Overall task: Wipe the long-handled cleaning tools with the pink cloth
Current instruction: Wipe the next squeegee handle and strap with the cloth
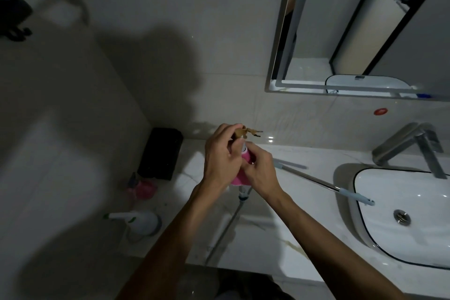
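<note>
Long-handled cleaning tools, 2 of them in view, sit over a pale marble table [263, 246] next to a white sink [379, 234] with a chrome faucet [411, 147], under a big mirror [365, 31]. 1 tool, a metal pole with blue-grey ends [314, 179], lies flat on the table with its far tip reaching over the sink rim. The other tool [237, 210] stands pretty much upright in front of the table edge, shaft running down out of the hands. Left hand [219, 156] has fingers curled around its top, where a brownish fitting [243, 132] pokes out. Right hand [261, 173] is just below, touching the left one, fingers pinching the pink cloth [241, 178] that's bunched around the shaft. Off to the left there's a black box [162, 152] against the wall, something pink and blurry [143, 189] below it, and a white bottle [136, 221] on its side.
</note>
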{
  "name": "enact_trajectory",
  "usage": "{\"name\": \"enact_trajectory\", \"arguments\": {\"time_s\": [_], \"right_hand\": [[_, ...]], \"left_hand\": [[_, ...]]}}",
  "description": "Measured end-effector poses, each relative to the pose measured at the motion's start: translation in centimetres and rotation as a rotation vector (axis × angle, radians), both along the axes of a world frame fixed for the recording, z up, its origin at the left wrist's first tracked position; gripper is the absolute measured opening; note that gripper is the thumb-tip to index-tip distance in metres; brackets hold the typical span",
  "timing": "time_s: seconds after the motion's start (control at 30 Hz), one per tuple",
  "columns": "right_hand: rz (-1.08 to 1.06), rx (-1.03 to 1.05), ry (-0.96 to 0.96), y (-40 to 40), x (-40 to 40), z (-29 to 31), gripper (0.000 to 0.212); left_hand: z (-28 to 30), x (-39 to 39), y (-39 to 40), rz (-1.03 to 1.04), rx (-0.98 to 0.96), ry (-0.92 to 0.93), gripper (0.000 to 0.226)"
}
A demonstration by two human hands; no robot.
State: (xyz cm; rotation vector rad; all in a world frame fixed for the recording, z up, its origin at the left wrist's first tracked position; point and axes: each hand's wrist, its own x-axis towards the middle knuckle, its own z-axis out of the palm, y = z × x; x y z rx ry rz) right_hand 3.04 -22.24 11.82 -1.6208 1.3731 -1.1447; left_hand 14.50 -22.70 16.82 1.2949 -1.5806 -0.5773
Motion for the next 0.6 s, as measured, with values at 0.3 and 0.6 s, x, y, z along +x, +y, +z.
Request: {"name": "enact_trajectory", "arguments": {"time_s": [0.3, 0.6], "right_hand": [[-0.048, -0.05, -0.045, 0.7, 1.2, 1.6, 0.004], [-0.12, -0.036, 0.04, 0.6, 1.0, -0.1, 0.018]], "left_hand": [[0.3, 0.4, 1.0, -0.022, -0.132, -0.01, 0.036], [-0.4, -0.7, 1.0, -0.023, 0.053, 0.239, 0.038]]}}
